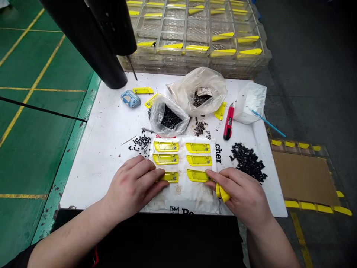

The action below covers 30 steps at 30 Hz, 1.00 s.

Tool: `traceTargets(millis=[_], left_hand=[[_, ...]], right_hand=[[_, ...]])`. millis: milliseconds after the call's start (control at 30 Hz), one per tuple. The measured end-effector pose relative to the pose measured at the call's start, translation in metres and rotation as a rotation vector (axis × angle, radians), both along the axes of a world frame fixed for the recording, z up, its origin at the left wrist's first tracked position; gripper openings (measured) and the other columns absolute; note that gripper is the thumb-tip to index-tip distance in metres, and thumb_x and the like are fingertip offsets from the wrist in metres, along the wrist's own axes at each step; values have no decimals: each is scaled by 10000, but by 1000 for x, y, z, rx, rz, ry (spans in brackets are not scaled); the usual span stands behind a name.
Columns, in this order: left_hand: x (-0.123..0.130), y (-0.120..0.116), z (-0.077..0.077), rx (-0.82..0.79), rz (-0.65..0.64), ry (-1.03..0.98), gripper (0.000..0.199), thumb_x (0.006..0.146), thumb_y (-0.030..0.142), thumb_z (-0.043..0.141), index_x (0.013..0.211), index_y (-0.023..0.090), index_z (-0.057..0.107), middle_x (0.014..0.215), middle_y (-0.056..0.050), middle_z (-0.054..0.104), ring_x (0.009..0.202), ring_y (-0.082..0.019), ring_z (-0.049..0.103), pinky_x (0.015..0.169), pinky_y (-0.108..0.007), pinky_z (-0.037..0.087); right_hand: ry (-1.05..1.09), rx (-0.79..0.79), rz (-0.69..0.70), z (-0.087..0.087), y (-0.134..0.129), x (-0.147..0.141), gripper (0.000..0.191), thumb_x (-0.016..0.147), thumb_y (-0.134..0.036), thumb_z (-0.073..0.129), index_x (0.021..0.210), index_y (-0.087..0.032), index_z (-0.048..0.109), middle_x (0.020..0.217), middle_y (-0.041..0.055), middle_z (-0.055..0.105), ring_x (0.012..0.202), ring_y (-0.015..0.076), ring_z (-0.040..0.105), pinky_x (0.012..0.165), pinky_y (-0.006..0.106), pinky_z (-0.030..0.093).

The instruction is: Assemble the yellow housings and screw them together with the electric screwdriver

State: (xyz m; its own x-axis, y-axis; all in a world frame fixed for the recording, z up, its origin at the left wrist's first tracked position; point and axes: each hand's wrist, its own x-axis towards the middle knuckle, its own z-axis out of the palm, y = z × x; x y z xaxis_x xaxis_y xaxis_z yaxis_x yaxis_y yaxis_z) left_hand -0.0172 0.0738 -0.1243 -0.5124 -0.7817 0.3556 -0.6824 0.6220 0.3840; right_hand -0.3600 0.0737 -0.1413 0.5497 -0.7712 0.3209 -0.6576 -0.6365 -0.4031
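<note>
Yellow plastic pieces lie in two columns on a white printed bag (189, 199). My left hand (135, 180) is closed, thumb and fingers on the left end of the lower-left yellow piece (171, 177). With thumb and index finger, my right hand (240, 191) pinches the right end of the lower-right yellow piece (196, 175). More yellow pieces (222, 192) are tucked in the right hand's curled fingers, partly hidden. Above the two touched pieces lie others, such as the upper-left yellow piece (166, 146) and the upper-right yellow piece (198, 148).
Beyond the pieces stand a bag of black granules (170, 117) and a larger bag of dark parts (202, 98). A red cutter (229, 123) and a black parts heap (248, 162) lie right. Black tubes (92, 44) hang back left; a divided tray (195, 61) stands behind.
</note>
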Motion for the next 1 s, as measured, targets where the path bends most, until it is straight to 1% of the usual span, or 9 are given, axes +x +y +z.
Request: traceTargets(millis=[100, 267, 333, 467, 700, 1000], left_hand=[[-1, 0, -2, -15, 5, -16, 332, 891, 268, 874, 1175, 157, 743, 972, -63, 692, 867, -168, 566, 770, -336, 516], [2, 1, -3, -8, 24, -32, 381, 891, 317, 877, 1211, 159, 745, 985, -67, 695, 876, -175, 589, 776, -345, 534], [3, 2, -4, 8, 30, -31, 388, 896, 330, 873, 1224, 166, 744, 994, -68, 698, 876, -176, 598, 773, -344, 537], [3, 3, -5, 21, 44, -28, 369, 910, 315, 858, 1234, 177, 749, 1002, -65, 704, 885, -175, 623, 775, -337, 543], [1, 0, -4, 17, 82, -16, 323, 934, 333, 833, 1206, 176, 759, 955, -51, 692, 854, -160, 644, 736, -300, 544], [1, 0, -5, 12, 84, -33, 300, 940, 346, 824, 1186, 187, 758, 937, -40, 694, 826, -159, 645, 730, -303, 529]], right_hand=[[2, -6, -5, 0, 1, -1, 448, 975, -117, 811, 1410, -164, 714, 1004, 50, 684, 873, 144, 617, 780, 299, 491], [0, -19, -13, -1, 2, -1, 408, 984, -201, 828, 1375, -142, 726, 1019, 61, 694, 890, 148, 636, 806, 299, 505], [-8, -13, -16, -2, 1, -1, 398, 986, -205, 828, 1367, -145, 730, 1011, 57, 691, 881, 145, 630, 799, 296, 503], [-11, 2, -28, -4, 0, 0, 383, 992, -194, 818, 1364, -155, 735, 1018, 54, 691, 876, 143, 629, 788, 294, 501], [24, -1, -45, -5, -1, 0, 376, 1003, -219, 813, 1369, -177, 736, 1026, 44, 685, 876, 135, 633, 785, 289, 491], [36, -12, -39, -6, -1, 0, 378, 1008, -221, 804, 1378, -187, 730, 1002, 45, 676, 860, 143, 625, 771, 292, 489]])
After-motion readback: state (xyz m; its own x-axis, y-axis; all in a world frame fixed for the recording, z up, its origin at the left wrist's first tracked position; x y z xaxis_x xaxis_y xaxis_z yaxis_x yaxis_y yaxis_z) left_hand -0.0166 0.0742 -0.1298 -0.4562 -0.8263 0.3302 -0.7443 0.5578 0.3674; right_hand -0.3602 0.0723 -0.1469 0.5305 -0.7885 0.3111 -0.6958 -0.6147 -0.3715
